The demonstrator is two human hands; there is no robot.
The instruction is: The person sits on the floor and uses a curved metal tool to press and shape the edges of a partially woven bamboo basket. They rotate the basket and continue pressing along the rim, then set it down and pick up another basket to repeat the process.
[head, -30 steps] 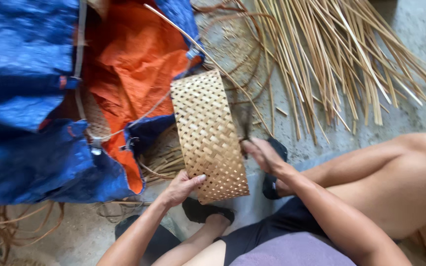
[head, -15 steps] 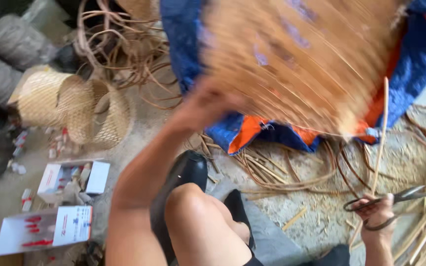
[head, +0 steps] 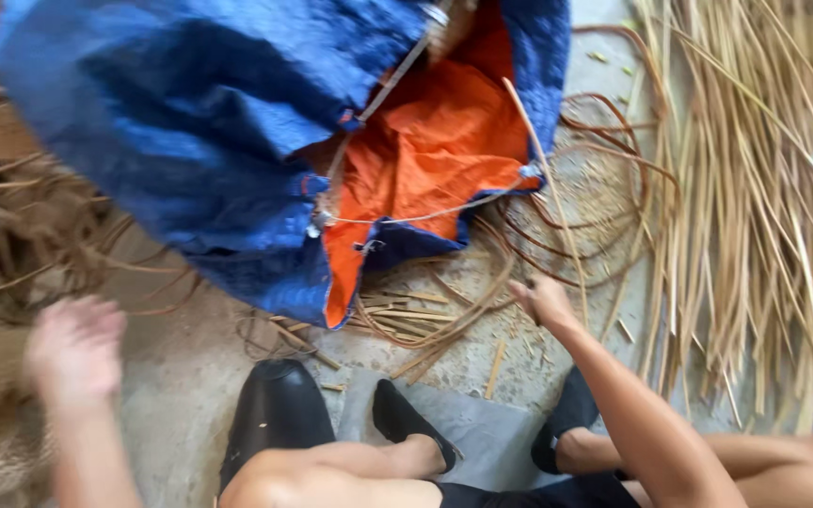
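The right hand point(head: 543, 299) pinches one long thin cane strip point(head: 543, 179) just below the blue-and-orange tarpaulin sack point(head: 237, 141), steadying it upright. The left hand point(head: 72, 350), blurred and spread open, hovers empty left of the sack.

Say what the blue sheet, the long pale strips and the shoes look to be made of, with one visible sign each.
Sheet: probably woven plastic tarpaulin, blue outside, orange inside; faintly shiny and creased, with a cord along its edge.
Strips: likely split cane or bamboo; matt, straw-coloured, flat and stiff.
Shoes: perhaps rubber or soft plastic; smooth, plain black. Too blurred to be sure.
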